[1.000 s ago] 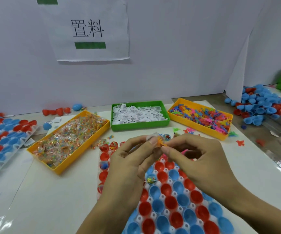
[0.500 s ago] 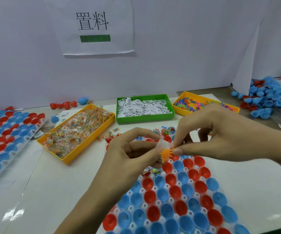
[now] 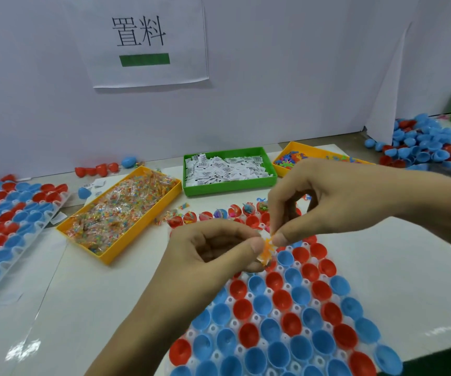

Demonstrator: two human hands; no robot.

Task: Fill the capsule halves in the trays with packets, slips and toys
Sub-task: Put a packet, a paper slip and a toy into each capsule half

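Now, fingers: your left hand and right hand both pinch the small orange spiky plastic toy, thumbs and fingertips tight on it.
Toy: it is up in the air, just above the clear tray of red and blue capsule halves.
Feel: it looks very light and bendy, maybe slippery.
Hold: pinch its middle, not the thin spikes.
Around: yellow bin of candy packets, green bin of white paper slips, yellow bin of colourful toys.

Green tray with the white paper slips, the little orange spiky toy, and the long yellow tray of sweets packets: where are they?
Green tray (image 3: pixel 229 187), head view, front wall.
Orange spiky toy (image 3: pixel 267 249), head view, its middle.
Yellow tray (image 3: pixel 126 240), head view, right rim.
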